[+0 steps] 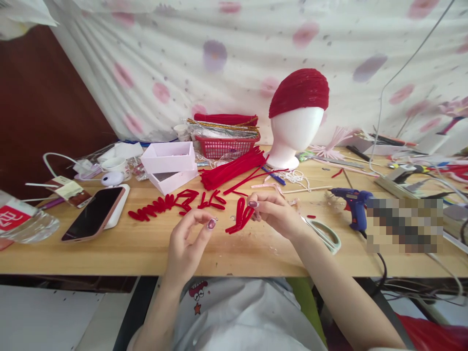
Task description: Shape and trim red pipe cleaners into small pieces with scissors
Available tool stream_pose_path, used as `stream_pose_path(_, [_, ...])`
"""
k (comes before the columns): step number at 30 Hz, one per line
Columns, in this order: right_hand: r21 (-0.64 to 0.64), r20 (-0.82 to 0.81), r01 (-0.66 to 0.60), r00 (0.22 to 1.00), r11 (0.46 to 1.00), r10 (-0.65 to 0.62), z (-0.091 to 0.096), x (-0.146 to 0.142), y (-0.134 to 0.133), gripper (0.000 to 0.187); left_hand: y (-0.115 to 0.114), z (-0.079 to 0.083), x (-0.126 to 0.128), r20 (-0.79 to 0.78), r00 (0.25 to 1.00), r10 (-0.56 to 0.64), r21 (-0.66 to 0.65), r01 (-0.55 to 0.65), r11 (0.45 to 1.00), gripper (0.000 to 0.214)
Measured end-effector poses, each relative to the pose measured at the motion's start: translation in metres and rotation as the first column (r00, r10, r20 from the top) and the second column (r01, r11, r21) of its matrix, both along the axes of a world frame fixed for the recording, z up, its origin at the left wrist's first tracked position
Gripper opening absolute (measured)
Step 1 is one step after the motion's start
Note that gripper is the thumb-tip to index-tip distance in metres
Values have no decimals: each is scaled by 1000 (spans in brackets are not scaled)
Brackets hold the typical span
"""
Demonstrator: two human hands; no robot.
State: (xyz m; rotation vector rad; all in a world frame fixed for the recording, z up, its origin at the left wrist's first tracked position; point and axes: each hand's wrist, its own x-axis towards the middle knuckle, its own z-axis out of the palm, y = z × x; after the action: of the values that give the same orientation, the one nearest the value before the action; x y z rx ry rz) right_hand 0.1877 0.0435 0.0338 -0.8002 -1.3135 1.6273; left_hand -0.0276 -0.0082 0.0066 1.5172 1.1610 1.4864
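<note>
On a cluttered pale wooden table [109, 253] before a flower-printed curtain [164, 58], the right hand [274, 212] pinches a bent red pipe cleaner piece [239, 220] near the table's middle, the left hand [188, 243] loosely curled and empty, a dark phone [93, 213] to its left (the red label [10, 214] at far left is unreadable).

Pale wooden tabletop [146, 253], crowded. At left, dark phone [93, 213] face up, near a clear plastic bottle [25, 224]. Mid-board, scattered bent red pieces [171, 202]; behind them, white box [170, 165], red basket [225, 145], bundle of straight red pipe cleaners [232, 168]. Further right, white foam head [294, 134], blue glue gun [353, 202], pale scissors [325, 234].
</note>
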Motion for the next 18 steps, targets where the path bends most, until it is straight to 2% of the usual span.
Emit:
stream_pose_path(2, [18,3,-13,1000,1000,13,-2,1,2,17,2,-4,3,96,995,25,-27,-22,999,20])
stream_pose_path(7, [63,12,-25,1000,998,24,-9,6,7,15,8,-11,-1,272,958,-90,-40,104,994,38])
stream_pose_path(10, [75,-5,-20,1000,997,20,-10,7,10,15,14,-11,-14,318,947,-54,-66,79,995,46])
stream_pose_path(12, [73,-30,-11,999,997,13,-9,8,10,15,21,-11,-28,320,947,30,-70,-8,998,45])
stream_pose_path(14, [68,-65,4,998,998,1,-7,9,10,16,27,-13,-47,342,922,179,-57,-170,984,38])
stream_pose_path(16, [67,-100,22,995,998,-15,-5,9,9,17,31,-15,-70,432,822,371,-81,-374,924,30])
stream_pose_path(18, [72,-127,42,991,997,-33,-4,10,9,18,30,-15,-94,456,763,457,-70,-482,873,27])
